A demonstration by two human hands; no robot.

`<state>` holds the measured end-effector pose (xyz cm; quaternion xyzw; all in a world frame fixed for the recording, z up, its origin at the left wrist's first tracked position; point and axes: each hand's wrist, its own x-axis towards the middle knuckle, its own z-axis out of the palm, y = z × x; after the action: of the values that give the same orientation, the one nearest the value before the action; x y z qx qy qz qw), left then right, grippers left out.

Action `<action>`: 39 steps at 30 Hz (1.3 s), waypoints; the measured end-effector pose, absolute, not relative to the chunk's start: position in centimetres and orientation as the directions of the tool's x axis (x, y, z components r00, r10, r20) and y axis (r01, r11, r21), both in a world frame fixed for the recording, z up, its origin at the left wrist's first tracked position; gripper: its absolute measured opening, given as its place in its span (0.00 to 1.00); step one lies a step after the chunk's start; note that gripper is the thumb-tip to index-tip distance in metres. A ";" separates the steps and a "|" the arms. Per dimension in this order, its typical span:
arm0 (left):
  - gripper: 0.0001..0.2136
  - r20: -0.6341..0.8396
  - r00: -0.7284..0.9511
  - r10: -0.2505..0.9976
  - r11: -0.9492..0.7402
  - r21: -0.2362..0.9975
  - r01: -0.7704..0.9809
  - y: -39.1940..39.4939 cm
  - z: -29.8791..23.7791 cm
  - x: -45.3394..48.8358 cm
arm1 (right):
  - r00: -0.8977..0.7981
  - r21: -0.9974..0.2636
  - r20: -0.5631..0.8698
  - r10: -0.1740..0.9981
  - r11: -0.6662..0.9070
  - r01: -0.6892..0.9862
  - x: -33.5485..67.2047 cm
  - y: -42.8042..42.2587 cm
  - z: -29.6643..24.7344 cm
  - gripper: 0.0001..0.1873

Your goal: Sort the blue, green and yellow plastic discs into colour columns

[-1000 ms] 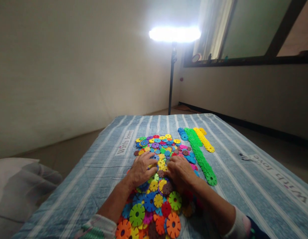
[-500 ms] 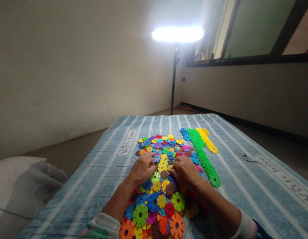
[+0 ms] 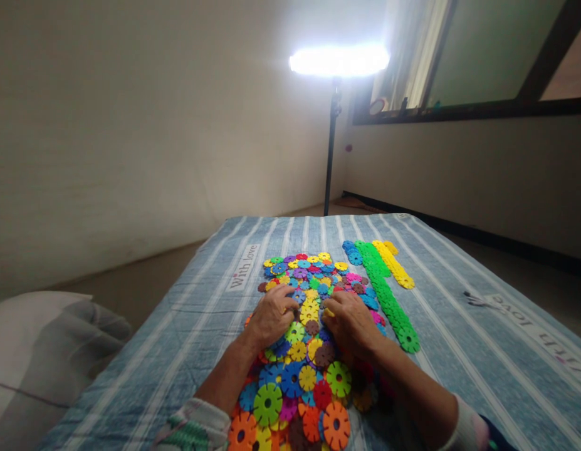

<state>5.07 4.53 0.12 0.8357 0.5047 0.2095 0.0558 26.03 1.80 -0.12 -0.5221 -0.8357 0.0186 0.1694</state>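
Observation:
A heap of flat plastic gear-shaped discs (image 3: 303, 351) in many colours lies on a blue striped sheet (image 3: 187, 326). My left hand (image 3: 271, 313) rests palm down on the heap's left middle, fingers curled over yellow discs (image 3: 310, 305). Beside it, my right hand (image 3: 350, 321) also lies on the heap, its fingertips pinched around a small yellow disc (image 3: 328, 312). To the right, a long row of green discs (image 3: 387, 294) runs away from me, with a shorter yellow row (image 3: 392, 263) and a few blue discs (image 3: 351, 254) beside it.
A grey and white pillow (image 3: 41, 357) lies at the left edge of the bed. A bright lamp on a black stand (image 3: 331, 144) stands beyond the bed's far end. A dark-framed window (image 3: 464, 106) is on the right wall.
My view has drifted slightly, so everything sits a bit further right. Both hands stay on the heap; the right fingertips have closed on a yellow disc.

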 end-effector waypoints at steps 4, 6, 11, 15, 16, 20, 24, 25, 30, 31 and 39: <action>0.06 0.307 0.402 0.862 -0.493 0.327 0.807 4.2 0.3 5.3 | -0.430 -0.207 0.260 0.864 0.485 0.850 25.9 1.9 -0.3 0.11; 0.04 0.306 0.394 0.867 -0.486 0.340 0.805 4.1 0.3 5.3 | -0.432 -0.205 0.270 0.860 0.490 0.847 26.0 1.9 -0.5 0.11; 0.03 0.292 0.389 0.874 -0.477 0.354 0.805 4.1 0.3 5.2 | -0.436 -0.201 0.293 0.851 0.500 0.842 26.1 2.1 -1.0 0.11; 0.02 0.260 0.382 0.887 -0.457 0.376 0.806 4.0 0.4 5.2 | -0.444 -0.225 0.283 0.850 0.509 0.831 25.8 2.3 -1.0 0.10; 0.02 0.252 0.382 0.889 -0.453 0.379 0.807 4.0 0.4 5.3 | -0.443 -0.232 0.279 0.852 0.508 0.830 25.6 2.3 -1.0 0.09; 0.02 0.242 0.384 0.891 -0.451 0.378 0.808 3.9 0.5 5.3 | -0.446 -0.227 0.285 0.849 0.511 0.829 24.5 2.6 -0.6 0.07; 0.02 0.267 0.390 0.882 -0.467 0.369 0.804 3.9 0.2 5.2 | -0.483 -0.209 0.268 0.833 0.540 0.815 23.5 2.7 -0.5 0.07; 0.02 0.277 0.392 0.877 -0.473 0.369 0.800 3.9 0.1 5.2 | -0.493 -0.215 0.267 0.828 0.550 0.807 23.4 2.7 -0.6 0.07; 0.02 0.262 0.391 0.883 -0.466 0.379 0.799 3.9 0.1 5.2 | -0.490 -0.307 0.278 0.826 0.560 0.770 23.6 2.8 -1.0 0.05; 0.02 0.249 0.388 0.887 -0.458 0.382 0.803 3.9 0.1 5.3 | -0.487 -0.340 0.272 0.830 0.556 0.758 23.7 2.8 -1.0 0.04; 0.03 0.245 0.378 0.893 -0.447 0.376 0.812 3.8 0.0 5.4 | -0.495 -0.414 0.284 0.821 0.571 0.709 24.1 2.8 -1.0 0.03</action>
<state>5.39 3.83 -0.04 0.8244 0.5169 0.2092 0.0970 24.11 2.83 -1.03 -0.4471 -0.8559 0.1218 0.2298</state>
